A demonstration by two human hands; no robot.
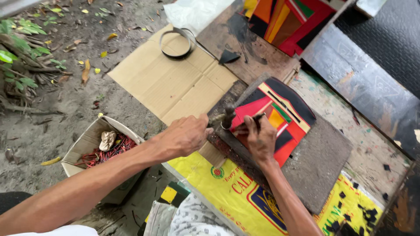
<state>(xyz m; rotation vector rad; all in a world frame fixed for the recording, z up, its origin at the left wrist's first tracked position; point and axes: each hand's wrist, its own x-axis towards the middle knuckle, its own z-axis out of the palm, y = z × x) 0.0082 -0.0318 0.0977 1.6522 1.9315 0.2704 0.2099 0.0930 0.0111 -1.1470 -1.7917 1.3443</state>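
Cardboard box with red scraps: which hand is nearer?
Left. The left hand is just right of the cardboard box, above its far corner; the right hand is farther right, pressing on the multicoloured patchwork piece.

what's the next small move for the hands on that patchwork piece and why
Probably a short hammer tap. The left hand grips a hammer with its head right beside the thin tool that the right hand presses onto the red, yellow and black patchwork piece, which lies flat on the grey pad.
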